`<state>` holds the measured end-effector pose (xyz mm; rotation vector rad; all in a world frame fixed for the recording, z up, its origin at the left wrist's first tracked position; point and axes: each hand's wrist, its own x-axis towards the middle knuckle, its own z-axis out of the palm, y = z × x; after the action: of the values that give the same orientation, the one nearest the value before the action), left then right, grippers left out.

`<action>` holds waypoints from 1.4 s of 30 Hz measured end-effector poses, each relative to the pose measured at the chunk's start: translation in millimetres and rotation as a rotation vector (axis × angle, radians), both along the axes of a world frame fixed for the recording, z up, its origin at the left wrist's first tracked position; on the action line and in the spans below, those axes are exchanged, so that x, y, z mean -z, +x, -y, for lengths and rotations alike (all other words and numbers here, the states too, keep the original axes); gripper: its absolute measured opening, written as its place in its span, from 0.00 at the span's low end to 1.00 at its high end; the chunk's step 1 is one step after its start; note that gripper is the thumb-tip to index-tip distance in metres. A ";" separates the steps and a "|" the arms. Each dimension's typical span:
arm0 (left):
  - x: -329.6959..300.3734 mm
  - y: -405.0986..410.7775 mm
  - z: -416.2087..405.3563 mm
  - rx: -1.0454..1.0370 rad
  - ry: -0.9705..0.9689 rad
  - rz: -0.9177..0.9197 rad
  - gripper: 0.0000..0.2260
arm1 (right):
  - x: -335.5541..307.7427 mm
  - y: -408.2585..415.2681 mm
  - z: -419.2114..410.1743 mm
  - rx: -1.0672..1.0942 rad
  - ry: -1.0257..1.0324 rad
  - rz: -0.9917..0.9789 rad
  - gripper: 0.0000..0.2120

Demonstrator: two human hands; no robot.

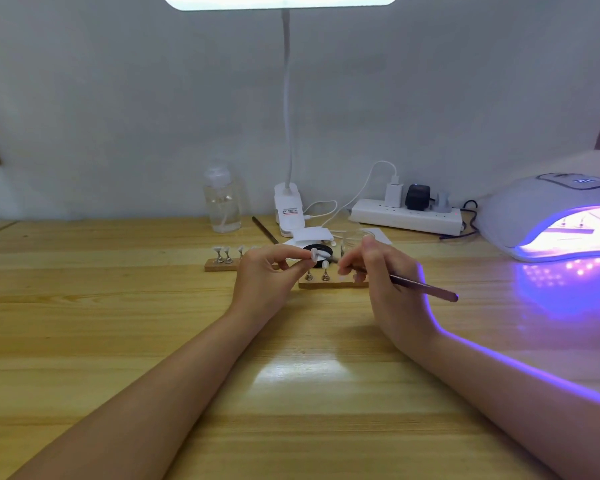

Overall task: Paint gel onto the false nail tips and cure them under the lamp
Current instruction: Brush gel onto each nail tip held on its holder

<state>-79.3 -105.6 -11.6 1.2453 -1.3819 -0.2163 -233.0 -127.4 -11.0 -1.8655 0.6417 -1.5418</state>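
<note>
While both hands work close together at centre bench, risks first, then surroundings, big to small.

risk, smear: left hand [269, 271] pinches one nail tip [315, 255] on its small stand between fingertips, lifted off the bench; right hand [378, 268] pinches the brush [426, 284] pen-style, bristle end right at the tip. A wobble in either hand likely puts gel on fingers or over the tip edge.
risk, knock-over: near holder strip [329, 284] with two tips standing sits directly under the hands at 6 o'clock of the held tip; a dropped wrist could topple them.
risk, early cure: curing lamp [548, 220] is lit at 3 o'clock, violet glow spilling over the bench [118, 323] and along the right forearm; stray light may stiffen gel on the brush. A judgement only.
risk, spill: black gel pot [321, 252] sits open just behind the held tip at 12 o'clock, brush handle could catch it.

around, desk lamp [286, 133]: clip base at 12 o'clock, head overhead.
around, power strip [406, 216]: 1 o'clock, plugs and cables trailing toward the work area.
around, clear bottle [222, 202]: 11 o'clock, well apart.
around, far holder strip [222, 263]: 9 o'clock of left hand, several tips standing.
around, spare stick [264, 230]: lying beside lamp base.
in the way: nothing between hands and curing lamp; inside it, small items show, too blurred to tell.
</note>
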 end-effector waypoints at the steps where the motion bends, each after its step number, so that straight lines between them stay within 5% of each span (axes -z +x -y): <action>1: 0.3 0.2 0.3 -0.003 0.005 -0.001 0.11 | -1.4 -0.4 0.4 0.016 -0.025 -0.028 0.16; 8: 0.9 0.9 1.9 -0.012 0.039 -0.023 0.06 | -0.7 0.8 -2.8 -0.064 0.103 0.037 0.20; 13: 0.3 0.0 0.8 0.003 0.036 -0.030 0.07 | -3.5 -1.2 -0.4 0.018 0.006 -0.051 0.12; 19: -1.0 -0.8 0.1 -0.004 0.049 -0.044 0.08 | -5.3 0.7 -3.6 -0.088 0.176 0.074 0.20; 24: -1.8 -1.8 -1.2 0.002 0.063 -0.078 0.08 | -6.8 -0.6 1.0 -0.007 0.099 0.051 0.11; 29: -1.8 -1.4 -2.1 -0.003 0.075 -0.070 0.08 | -4.3 1.3 -1.3 -0.125 0.201 0.057 0.20; 35: -1.8 -1.1 -1.3 -0.002 0.070 -0.050 0.05 | -2.6 0.2 3.2 -0.007 0.083 0.046 0.17; 42: -1.7 -1.6 -0.3 0.011 0.025 -0.038 0.07 | 1.3 1.9 1.2 -0.116 0.101 0.019 0.19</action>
<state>-80.9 -105.3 -9.9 1.2486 -1.3571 -0.2641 -231.1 -128.6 -12.3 -1.7789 0.5814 -1.4252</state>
